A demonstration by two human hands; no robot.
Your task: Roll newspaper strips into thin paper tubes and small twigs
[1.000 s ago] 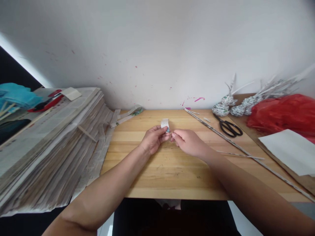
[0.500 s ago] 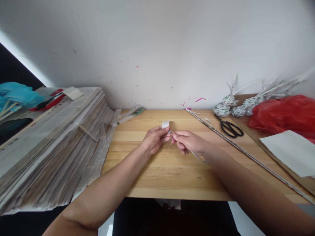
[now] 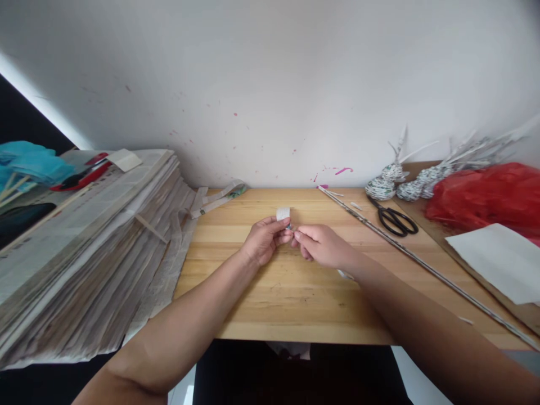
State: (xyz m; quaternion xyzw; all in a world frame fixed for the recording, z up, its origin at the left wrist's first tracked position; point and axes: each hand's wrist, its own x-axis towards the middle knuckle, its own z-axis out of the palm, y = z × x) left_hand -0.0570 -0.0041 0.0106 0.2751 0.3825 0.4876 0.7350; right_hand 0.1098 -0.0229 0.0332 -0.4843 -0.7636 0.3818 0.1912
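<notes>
Over the middle of the wooden table [image 3: 304, 315], my left hand [image 3: 266, 239] pinches a strip of printed paper [image 3: 283, 213], whose curled end stands up above the thumb. Close beside it on the right, my right hand [image 3: 318, 244] is closed on a thin rolled end of the same paper, just by the left fingertips. A pale piece of the roll [image 3: 345, 274] shows below my right wrist. The part of the paper inside the fingers is hidden.
Stacked newspapers [image 3: 105, 270] fill the left, with a red-black tool [image 3: 82, 177] on top. At right lie long thin rods [image 3: 413, 257], black scissors [image 3: 396, 220], woven paper pieces [image 3: 382, 184], a red plastic bag [image 3: 489, 197] and a white sheet [image 3: 498, 261].
My right hand has turned slightly, its fingers curling closer to the left fingertips. The paper's curled end has shifted a little, and less of the thin tail shows below my right wrist.
</notes>
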